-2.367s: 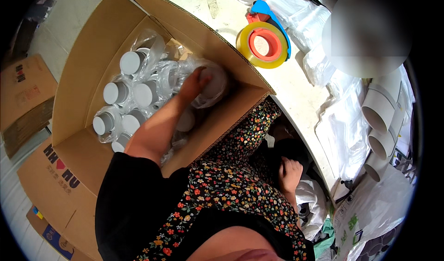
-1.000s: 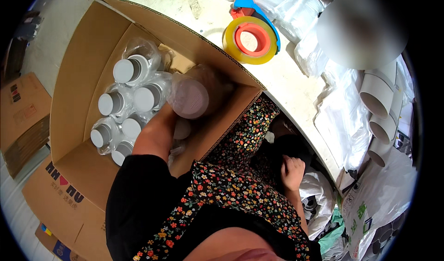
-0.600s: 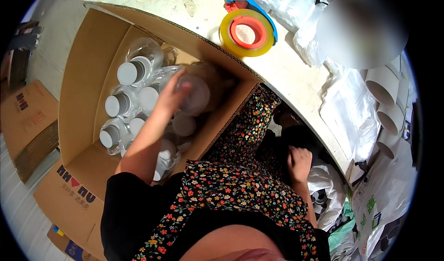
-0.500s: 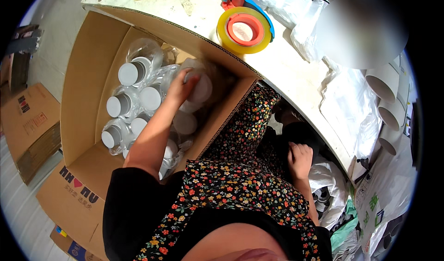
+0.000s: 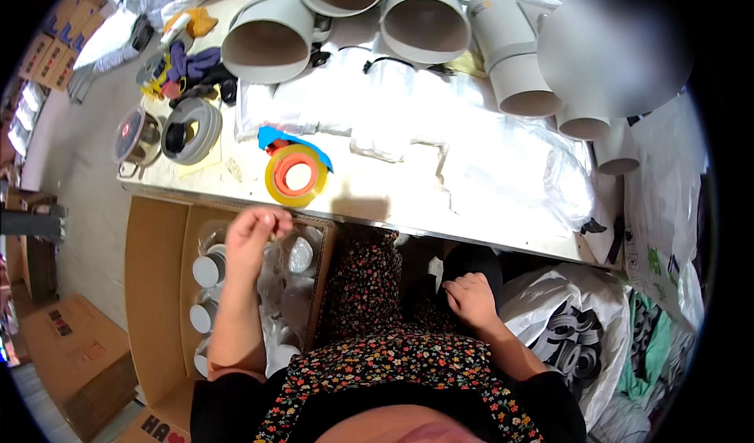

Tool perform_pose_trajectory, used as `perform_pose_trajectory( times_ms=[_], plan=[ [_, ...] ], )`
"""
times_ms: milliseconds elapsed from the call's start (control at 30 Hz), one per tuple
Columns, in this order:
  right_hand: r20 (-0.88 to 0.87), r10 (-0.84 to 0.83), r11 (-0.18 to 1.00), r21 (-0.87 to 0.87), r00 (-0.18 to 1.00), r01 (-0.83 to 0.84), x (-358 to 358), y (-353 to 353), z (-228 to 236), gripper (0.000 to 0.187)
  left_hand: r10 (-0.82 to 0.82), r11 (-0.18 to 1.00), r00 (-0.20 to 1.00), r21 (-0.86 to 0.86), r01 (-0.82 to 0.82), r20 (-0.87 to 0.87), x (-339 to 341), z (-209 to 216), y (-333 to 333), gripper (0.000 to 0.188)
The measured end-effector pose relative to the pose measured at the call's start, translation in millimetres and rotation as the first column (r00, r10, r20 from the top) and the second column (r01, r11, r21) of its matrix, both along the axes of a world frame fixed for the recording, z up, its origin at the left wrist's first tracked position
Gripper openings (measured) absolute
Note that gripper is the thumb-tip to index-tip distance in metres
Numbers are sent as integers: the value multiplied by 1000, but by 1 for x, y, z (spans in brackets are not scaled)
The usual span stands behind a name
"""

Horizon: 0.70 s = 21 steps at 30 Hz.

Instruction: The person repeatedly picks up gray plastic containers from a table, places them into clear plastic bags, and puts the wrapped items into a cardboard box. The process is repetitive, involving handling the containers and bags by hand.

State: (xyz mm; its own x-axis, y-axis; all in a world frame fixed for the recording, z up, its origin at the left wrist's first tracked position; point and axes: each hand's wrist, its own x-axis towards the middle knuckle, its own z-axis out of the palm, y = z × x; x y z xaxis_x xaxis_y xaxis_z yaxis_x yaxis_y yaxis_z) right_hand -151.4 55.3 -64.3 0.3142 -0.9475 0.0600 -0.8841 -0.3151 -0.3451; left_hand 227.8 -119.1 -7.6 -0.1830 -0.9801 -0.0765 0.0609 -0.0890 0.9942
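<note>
My left hand (image 5: pixel 255 229) is raised above the far side of an open cardboard box (image 5: pixel 157 274), its fingers curled in and no object visible in them. Inside the box stand several grey cylindrical pieces with pale round ends (image 5: pixel 206 272), wrapped in clear plastic bags; my forearm hides some of them. Just beyond this hand, a tape dispenser (image 5: pixel 323 159) with yellow tape and a red core lies by the table's edge. My right hand (image 5: pixel 471 295) rests on my black-covered knee, palm down, fingers loosely laid out and holding nothing.
Along the back of the white table (image 5: pixel 369 195) lie large grey pipes (image 5: pixel 424 23) and plastic-wrapped packs (image 5: pixel 385 105). A grey coil (image 5: pixel 191 131) sits at its left. On the right, a white sack (image 5: pixel 542 298) holds grey parts. Flattened cartons (image 5: pixel 78 349) are stacked at left.
My left hand has let go of the clear-wrapped cylindrical piece and come up out of the box. The view has swung to show more of the table. My right hand stays at my knee.
</note>
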Motion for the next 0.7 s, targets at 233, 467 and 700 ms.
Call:
perform_pose_trajectory(
  times_ms=[233, 467, 700],
  plan=[
    [151, -4, 999, -32, 988, 9, -6, 7, -6, 11, -134, 942, 896, 226, 248, -424, -184, 54, -192, 34],
    [284, -6, 1000, -21, 959, 13, -22, 15, 1, 16, 312, 943, 698, 299, -145, -645, -310, 63, -316, 26],
    [378, -91, 970, -174, 921, 167, -40, 40, -6, 14, 110, 994, 857, 77, -82, -504, -228, 78, -96, 31]
  ],
)
